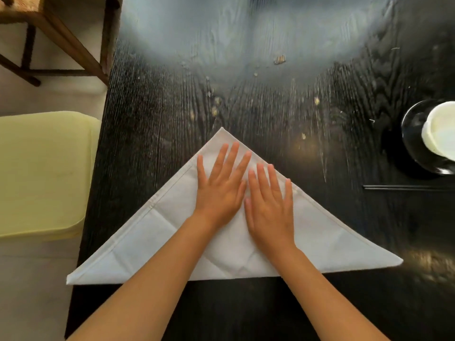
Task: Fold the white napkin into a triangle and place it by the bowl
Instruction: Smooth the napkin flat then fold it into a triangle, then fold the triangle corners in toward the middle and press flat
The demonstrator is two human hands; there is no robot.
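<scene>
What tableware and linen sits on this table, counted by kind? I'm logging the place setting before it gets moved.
White napkin, folded in a triangle under both flat hands: 1
White bowl: 1
Dark plate under the bowl: 1
Pair of black chopsticks: 1
Total: 4

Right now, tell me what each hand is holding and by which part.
Nothing is gripped. The left hand and right hand lie flat, fingers straight, pressing the middle of the white napkin, already folded into a triangle, on the table.
</scene>
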